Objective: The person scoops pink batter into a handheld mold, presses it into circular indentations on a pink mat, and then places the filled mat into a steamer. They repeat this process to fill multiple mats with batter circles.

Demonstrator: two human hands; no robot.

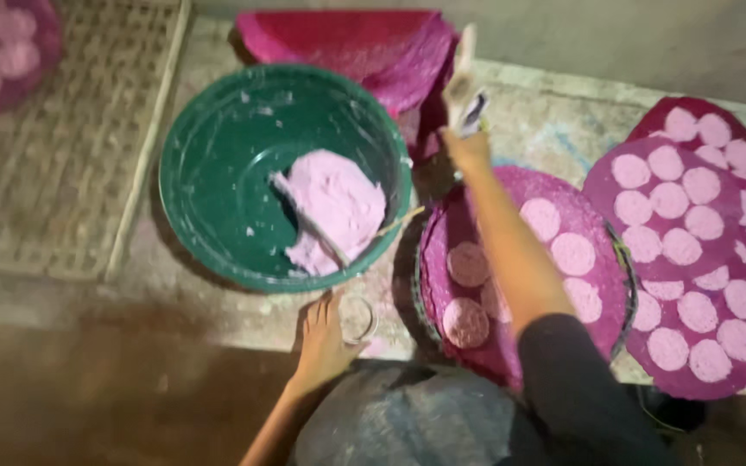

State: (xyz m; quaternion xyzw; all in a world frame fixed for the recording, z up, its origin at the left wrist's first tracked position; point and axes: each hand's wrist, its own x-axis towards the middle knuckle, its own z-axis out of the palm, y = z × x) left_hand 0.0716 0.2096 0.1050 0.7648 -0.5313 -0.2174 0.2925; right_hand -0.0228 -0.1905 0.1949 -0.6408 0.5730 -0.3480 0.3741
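Note:
My left hand (323, 335) rests flat on the work surface beside a small round ring cutter (360, 318), fingers spread, just below a green basin (218, 138) that holds a lump of pink dough (331, 207). My right hand (466, 129) reaches far forward, closed around a pale flat tool (464, 69) near a folded magenta cloth (364, 47). Under my right arm lies a round tray covered in magenta cloth (563, 185) with several pink dough discs (573, 253).
To the right, two more magenta rounds (692, 259) overlap, each with several pink discs. A woven mat (71, 129) lies at the left, with a bag of pink discs (2, 52) in the top left corner. The dusty table edge runs along the front.

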